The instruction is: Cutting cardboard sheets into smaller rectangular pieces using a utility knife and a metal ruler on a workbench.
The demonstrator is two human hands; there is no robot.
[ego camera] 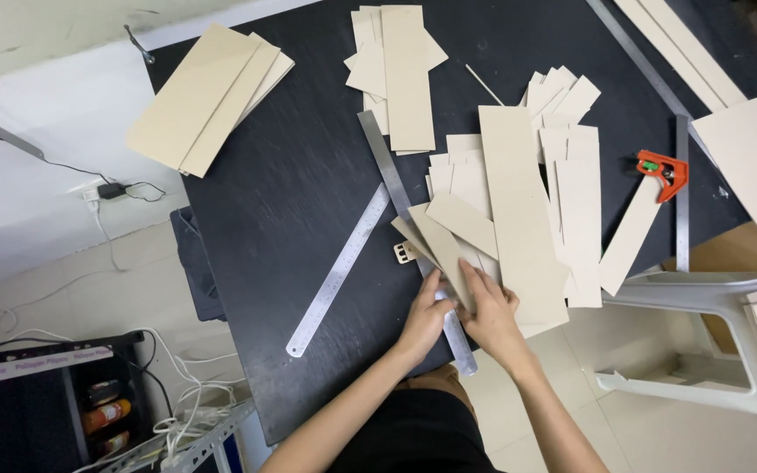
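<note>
Both our hands sit at the near edge of the black surface (291, 201): left hand (425, 317) flat, fingers spread on the long steel ruler (409, 229), right hand (490, 308) pressing down a narrow cardboard strip (445, 250). Best to keep the ruler pinned firm so the strip's edge stays flush. Further out there's an orange-handled square (661, 172); bottles (102, 415) with orange labels sit in the floor rack.

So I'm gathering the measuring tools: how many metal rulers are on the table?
3: ruler under the hands, a loose ruler left of it, a long one top right.
</note>
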